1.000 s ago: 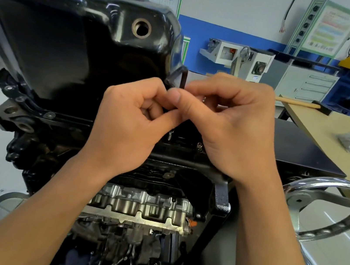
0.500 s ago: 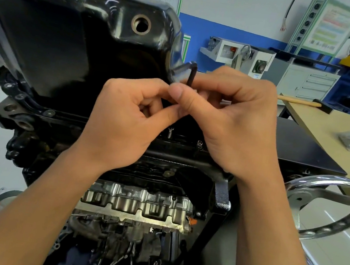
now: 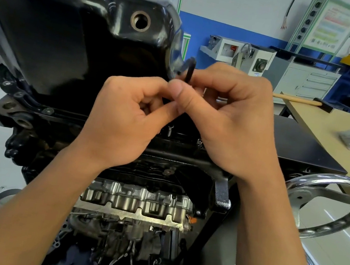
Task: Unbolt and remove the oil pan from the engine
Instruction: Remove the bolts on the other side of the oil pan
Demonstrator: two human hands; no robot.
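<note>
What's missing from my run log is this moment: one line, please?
step: unbolting oil pan | left hand, right hand: pinch hex key beside pan | pan: on engine

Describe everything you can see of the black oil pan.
The oil pan is glossy black, apparently pressed metal, with rounded corners and an open round drain hole rimmed in bare metal. It sits atop the upturned engine, its flange seated with bolts showing. The left hand and right hand pinch a hex key beside its right corner; contact is unclear.

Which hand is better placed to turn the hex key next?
Probably the right hand: its thumb and fingers pinch the hex key beside the oil pan; what the left hand grips is hidden.
</note>
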